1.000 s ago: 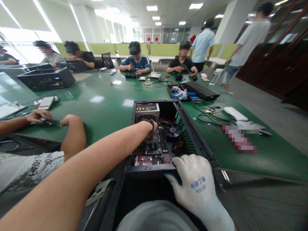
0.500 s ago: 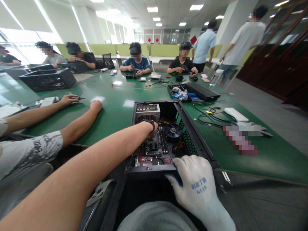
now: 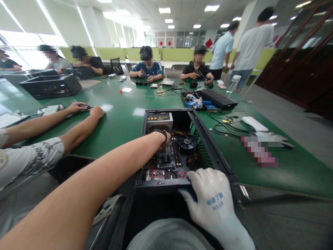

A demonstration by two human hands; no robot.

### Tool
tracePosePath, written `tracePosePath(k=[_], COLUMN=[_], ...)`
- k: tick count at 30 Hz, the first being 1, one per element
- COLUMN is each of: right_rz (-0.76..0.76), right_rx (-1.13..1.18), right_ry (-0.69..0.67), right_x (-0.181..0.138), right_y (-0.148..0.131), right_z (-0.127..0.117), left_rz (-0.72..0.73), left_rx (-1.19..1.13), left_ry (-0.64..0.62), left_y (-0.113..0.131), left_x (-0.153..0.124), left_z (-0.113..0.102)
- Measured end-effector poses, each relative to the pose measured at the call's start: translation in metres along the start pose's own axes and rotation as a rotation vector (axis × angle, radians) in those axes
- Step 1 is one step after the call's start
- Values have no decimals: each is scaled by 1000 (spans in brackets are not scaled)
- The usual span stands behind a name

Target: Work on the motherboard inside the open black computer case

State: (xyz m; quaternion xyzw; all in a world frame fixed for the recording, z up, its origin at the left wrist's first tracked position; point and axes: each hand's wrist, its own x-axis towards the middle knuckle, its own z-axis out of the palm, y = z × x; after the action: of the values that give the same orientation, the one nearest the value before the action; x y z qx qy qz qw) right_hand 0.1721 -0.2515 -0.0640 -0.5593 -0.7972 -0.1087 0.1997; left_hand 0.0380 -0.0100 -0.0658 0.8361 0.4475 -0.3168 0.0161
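An open black computer case (image 3: 166, 184) lies at the table's near edge, its inside facing up. My bare left hand (image 3: 167, 139), with a dark band at the wrist, reaches down over the motherboard (image 3: 165, 160), just below the power supply (image 3: 161, 122). My own wrist and hand hide those fingers, so what they touch cannot be made out. In a white work glove, my right hand (image 3: 212, 192) grips the near rim of the case, thumb underneath and fingers over the top. A black round fan (image 3: 187, 141) sits inside, right of the motherboard, near coloured wires.
Left of me, a co-worker's hands (image 3: 90, 108) hold a small dark item. Beyond the case is a toolbox (image 3: 194, 100) with gloves inside. Black cables (image 3: 221, 126) and a white box (image 3: 255, 124) lie right on the green table (image 3: 293, 173). Several people sit or stand farther back.
My hands and the case stay nearly still. The co-worker's nearer hand has moved left to meet the other hand. Two people standing at the back right have shifted.
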Motion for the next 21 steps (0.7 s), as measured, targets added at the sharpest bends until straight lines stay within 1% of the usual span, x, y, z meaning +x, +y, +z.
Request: tracePosePath(k=[8, 15, 19, 21], right_rz=[2, -1, -10, -13], right_rx=[-2, 0, 1, -4], right_ry=[-10, -9, -14, -11], right_x=[2, 0, 1, 1], right_y=[-1, 1, 1, 1], right_z=[-2, -1, -1, -2], left_rz=[20, -20, -8, -12], left_rx=[36, -46, -73, -66], left_ry=[-32, 36, 19, 34], left_y=[-1, -1, -1, -2], left_x=[3, 1, 3, 3], left_z=[0, 1, 2, 3])
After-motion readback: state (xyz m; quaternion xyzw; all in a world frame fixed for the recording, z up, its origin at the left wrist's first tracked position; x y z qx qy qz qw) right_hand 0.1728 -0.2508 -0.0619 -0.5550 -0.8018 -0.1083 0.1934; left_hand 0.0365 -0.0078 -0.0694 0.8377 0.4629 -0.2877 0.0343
